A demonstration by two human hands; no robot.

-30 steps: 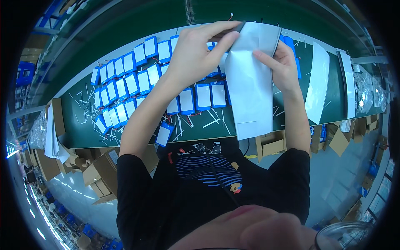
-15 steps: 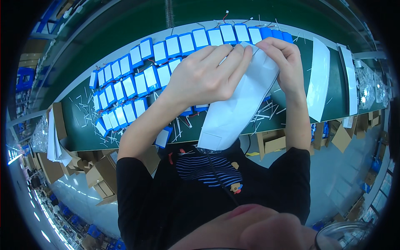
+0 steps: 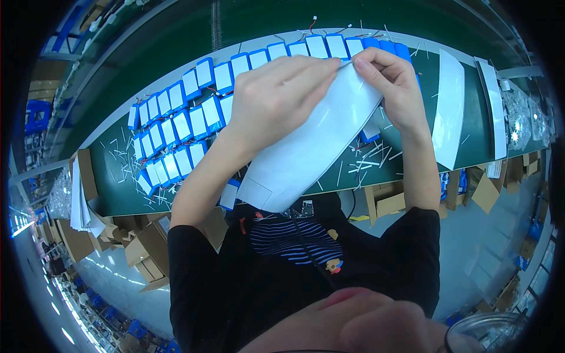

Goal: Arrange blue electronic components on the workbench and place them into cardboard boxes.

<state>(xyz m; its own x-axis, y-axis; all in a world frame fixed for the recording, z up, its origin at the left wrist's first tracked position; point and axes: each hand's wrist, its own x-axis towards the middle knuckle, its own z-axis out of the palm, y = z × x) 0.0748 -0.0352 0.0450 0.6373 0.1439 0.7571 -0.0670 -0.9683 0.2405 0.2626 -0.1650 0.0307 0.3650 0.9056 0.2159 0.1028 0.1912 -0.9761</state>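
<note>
A long glossy white sheet [image 3: 318,141] hangs slanting between my hands and the front of my shirt. A faint rectangular outline shows near its lower end. My left hand [image 3: 276,97] is closed at the top left of the sheet, its fingertips pressed together by the edge. Thumb and bent fingers of my right hand [image 3: 391,82] pinch the top right corner. Behind and beneath them, rows of blue battery packs [image 3: 168,127] with white rectangles on top lie on the green table. Several packs are hidden by my left arm and the sheet.
Thin white strips [image 3: 374,156] lie scattered on the green tabletop [image 3: 406,182]. To the right are another white sheet [image 3: 448,112] and a narrower one [image 3: 491,109], with clear plastic bags [image 3: 521,123] beyond. Cardboard boxes [image 3: 147,253] stand below the table's front edge.
The sheet's lower end has swung left and its face shows wider. My left hand has moved slightly left, with its fingers straighter; my right hand has shifted a little left.
</note>
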